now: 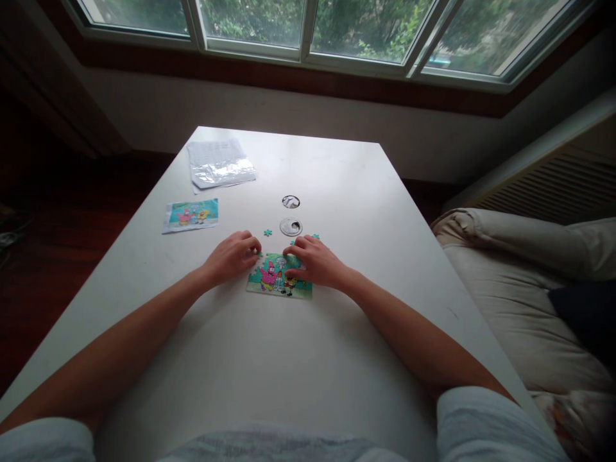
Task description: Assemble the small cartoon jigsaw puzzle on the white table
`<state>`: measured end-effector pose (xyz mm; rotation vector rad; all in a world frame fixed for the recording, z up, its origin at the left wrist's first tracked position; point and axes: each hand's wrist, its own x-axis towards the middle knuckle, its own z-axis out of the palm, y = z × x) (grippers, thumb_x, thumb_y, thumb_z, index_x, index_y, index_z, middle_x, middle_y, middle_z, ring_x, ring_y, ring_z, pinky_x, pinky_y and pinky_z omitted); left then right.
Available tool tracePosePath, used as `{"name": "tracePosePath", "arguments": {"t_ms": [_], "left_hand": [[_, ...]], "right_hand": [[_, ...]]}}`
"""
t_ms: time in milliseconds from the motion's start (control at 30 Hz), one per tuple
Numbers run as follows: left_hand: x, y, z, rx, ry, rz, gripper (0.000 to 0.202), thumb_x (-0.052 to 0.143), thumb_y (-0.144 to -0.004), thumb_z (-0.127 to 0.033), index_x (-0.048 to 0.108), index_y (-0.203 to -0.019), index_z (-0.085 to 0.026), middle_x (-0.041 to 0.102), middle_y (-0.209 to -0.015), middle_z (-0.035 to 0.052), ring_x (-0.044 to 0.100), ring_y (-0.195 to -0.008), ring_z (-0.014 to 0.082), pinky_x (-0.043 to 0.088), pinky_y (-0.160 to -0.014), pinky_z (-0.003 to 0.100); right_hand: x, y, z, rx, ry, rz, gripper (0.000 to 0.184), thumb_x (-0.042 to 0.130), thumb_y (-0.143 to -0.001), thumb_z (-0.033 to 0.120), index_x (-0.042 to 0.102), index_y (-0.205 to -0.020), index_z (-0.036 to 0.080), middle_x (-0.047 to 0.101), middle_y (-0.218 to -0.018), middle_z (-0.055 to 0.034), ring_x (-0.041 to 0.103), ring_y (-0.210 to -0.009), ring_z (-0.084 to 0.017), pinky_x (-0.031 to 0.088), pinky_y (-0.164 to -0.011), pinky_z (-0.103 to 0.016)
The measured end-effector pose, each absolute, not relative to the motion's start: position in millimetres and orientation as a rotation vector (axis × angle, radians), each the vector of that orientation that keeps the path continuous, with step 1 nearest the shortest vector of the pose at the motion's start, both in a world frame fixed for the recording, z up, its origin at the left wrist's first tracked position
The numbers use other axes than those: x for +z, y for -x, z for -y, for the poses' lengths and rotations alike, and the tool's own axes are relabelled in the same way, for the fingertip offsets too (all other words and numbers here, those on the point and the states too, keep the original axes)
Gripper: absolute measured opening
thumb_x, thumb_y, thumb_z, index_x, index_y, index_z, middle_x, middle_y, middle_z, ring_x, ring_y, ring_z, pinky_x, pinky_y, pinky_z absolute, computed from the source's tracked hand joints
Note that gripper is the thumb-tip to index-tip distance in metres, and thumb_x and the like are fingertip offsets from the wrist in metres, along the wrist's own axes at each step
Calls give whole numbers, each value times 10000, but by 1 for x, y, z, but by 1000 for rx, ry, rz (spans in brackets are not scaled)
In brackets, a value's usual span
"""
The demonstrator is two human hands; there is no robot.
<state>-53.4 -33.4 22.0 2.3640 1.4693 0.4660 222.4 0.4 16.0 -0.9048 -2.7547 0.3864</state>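
A jigsaw puzzle [272, 285] with pink, white and yellow cartoon figures on a green-blue ground lies on the table, its upper left edge uneven. Just off that edge, my left hand [233, 258] pinches a small green puzzle piece [260, 254] between thumb and fingertips. My right hand [320, 263] rests over the puzzle's upper right part, thumb and fingers apart, covering some of the picture. Beyond the hands lie a loose teal piece [268, 233] and another loose piece [316, 237]. A further piece [292, 242] shows partly by my right fingertips.
On the white table [269, 359], a printed picture [192, 215] of the same figures lies to the left. Behind it are papers in a clear plastic sleeve [221, 165]. Two round metallic-looking discs [290, 226] sit past the puzzle. A beige sofa [500, 295] stands at right.
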Motion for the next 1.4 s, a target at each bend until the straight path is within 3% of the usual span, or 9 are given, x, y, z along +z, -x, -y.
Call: {"name": "tracePosePath", "arguments": {"t_ms": [233, 467, 1100, 1400], "left_hand": [[22, 45, 35, 421, -2381, -1488, 109, 633, -784, -248, 604, -883, -213, 587, -964, 56, 553, -911, 233, 456, -778, 353], [20, 42, 35, 467, -2357, -1433, 137, 599, -759, -183, 537, -875, -222, 576, -815, 12, 527, -771, 201, 406, -684, 328], [6, 39, 37, 668, -2272, -1511, 135, 595, -866, -228, 684, -968, -223, 598, -905, 17, 561, -787, 164, 434, -712, 296], [4, 37, 37, 667, -2316, -1564, 98, 617, -879, -247, 703, -921, -229, 598, -904, 22, 566, -826, 184, 426, -719, 309]], "right_hand": [[18, -222, 0, 391, 903, 2752, 423, 721, -869, 513, 663, -1183, 236, 609, -1062, -91, 509, -990, -251, 371, -862, -357], [16, -222, 0, 391, 899, 2743, 421, 722, -870, 502, 663, -1195, 239, 609, -1060, -90, 513, -1003, -254, 378, -876, -359], [16, -222, -1, 384, 888, 2754, 435, 723, -872, 511, 665, -1201, 233, 611, -1071, -96, 513, -994, -253, 380, -864, -356], [15, -223, -2, 376, 870, 2755, 434, 727, -871, 506, 666, -1198, 228, 613, -1064, -95, 514, -987, -253, 381, -853, -355]]}}
